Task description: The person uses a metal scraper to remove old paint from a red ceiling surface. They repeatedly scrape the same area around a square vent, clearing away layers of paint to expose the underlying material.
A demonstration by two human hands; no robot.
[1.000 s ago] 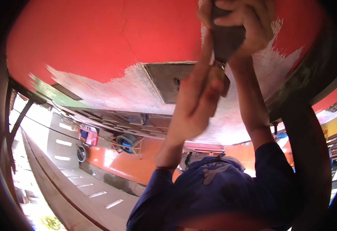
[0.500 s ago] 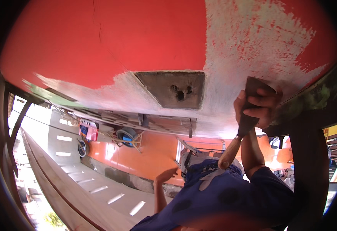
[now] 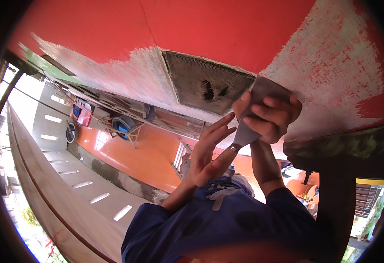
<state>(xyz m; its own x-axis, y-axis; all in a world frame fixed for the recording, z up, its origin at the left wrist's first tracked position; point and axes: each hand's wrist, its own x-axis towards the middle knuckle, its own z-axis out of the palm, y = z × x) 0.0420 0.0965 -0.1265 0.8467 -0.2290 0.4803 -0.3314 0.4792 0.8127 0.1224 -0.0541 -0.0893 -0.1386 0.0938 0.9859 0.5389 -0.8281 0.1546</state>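
Scraper (image 3: 249, 125): wide grey blade, wooden handle, set at about 2 o'clock from frame centre, blade edge pressed up against the hull (image 3: 227, 39) just right of the patch (image 3: 200, 81). Right hand (image 3: 273, 116): fingers clenched over the blade's face, pushing it to the surface. Left hand (image 3: 207, 153): closed around the wooden handle at the blade's 7 o'clock, index finger stretched along the blade's lower edge. Hull: red paint overhead, filling the upper half; broad whitish scraped bands run from 10 o'clock across to 3 o'clock. Patch: grey, roughly square, woven texture, two dark holes near its middle, at 12 o'clock from the left hand. Sleeves (image 3: 227, 223): dark blue, both forearms rising from 6 o'clock. Tyre (image 3: 122, 125): on an orange floor at 9 o'clock, well apart from the hands. Post (image 3: 332, 206): dark, at 4 o'clock, under the hull's mottled lower edge.
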